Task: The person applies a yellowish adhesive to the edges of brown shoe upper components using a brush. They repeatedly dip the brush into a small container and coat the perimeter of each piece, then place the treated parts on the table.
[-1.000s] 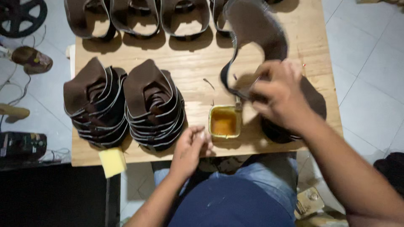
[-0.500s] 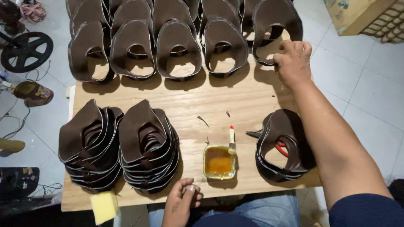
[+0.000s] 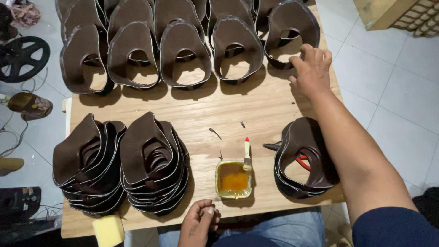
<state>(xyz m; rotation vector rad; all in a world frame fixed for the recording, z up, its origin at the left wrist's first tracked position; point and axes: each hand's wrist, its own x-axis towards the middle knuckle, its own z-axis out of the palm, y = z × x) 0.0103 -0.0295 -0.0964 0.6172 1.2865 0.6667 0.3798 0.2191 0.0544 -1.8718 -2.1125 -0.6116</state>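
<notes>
Brown curved leather shoe upper piece point(image 3: 292, 34) sits at the far right end of the back row, and the right hand point(image 3: 312, 68) has loosely spread fingers resting on its lower edge, not clamped around anything. Left hand point(image 3: 199, 222) is curled into a loose fist at the near edge of the wooden table point(image 3: 256, 110), holding nothing I can see. Just beyond that fist: a small square tin of amber glue point(image 3: 233, 178) with a red-tipped brush point(image 3: 247, 154) propped in it.

bare forearms, navy short sleeve on right arm point(image 3: 393, 228), blue jeans point(image 3: 279, 231) at btm edge.
</notes>
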